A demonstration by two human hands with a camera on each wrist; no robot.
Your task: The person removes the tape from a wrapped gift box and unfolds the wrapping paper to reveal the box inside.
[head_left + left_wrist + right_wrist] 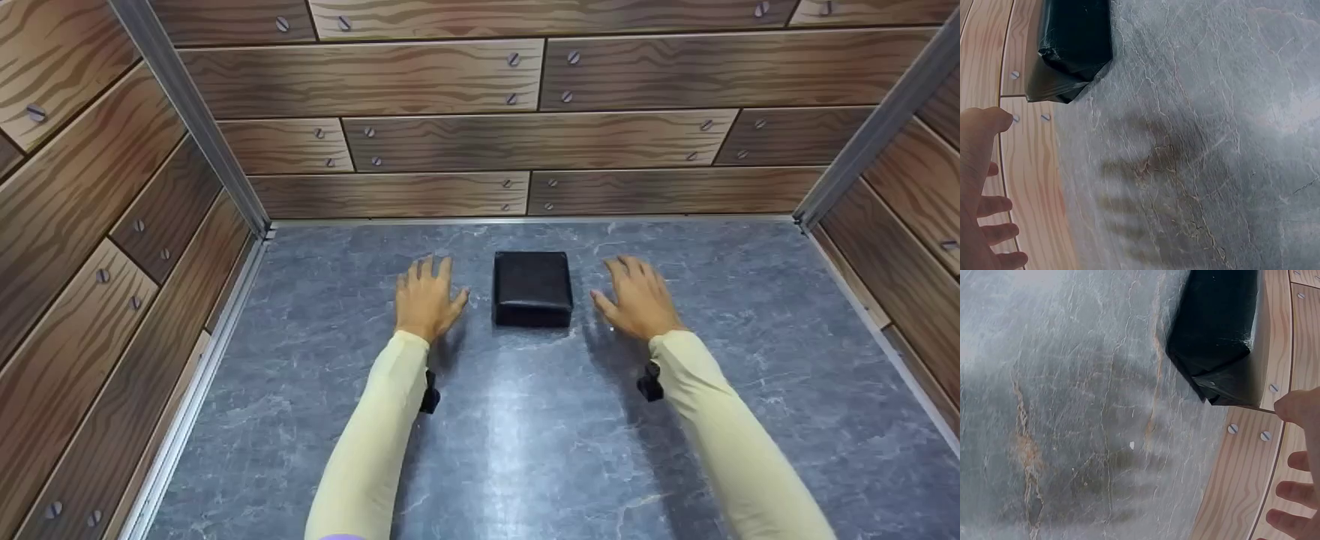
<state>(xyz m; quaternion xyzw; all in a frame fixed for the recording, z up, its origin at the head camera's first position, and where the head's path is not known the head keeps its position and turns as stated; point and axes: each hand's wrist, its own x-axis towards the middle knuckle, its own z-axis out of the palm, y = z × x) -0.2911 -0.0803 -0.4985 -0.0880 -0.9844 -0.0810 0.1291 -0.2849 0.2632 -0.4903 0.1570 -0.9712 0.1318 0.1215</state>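
A black box (532,289) with a glossy, film-like covering sits on the grey marbled surface, between the two hands in the head view. My left hand (426,300) is to its left, fingers spread and thumb pointing toward the box, with a gap between them. On the other side my right hand (638,298) has its fingers extended and its thumb toward the box, also apart from it. Both hands hold nothing. In the left wrist view the box (1075,39) shows a folded, wrapped end; the right wrist view shows a similar folded end of the box (1213,332).
Wood-plank panels (442,142) form the back wall, with more panels on the left and right. Metal strips (202,375) edge the marbled surface (300,420). A small black device (430,391) is on the left wrist, another black device (650,382) on the right.
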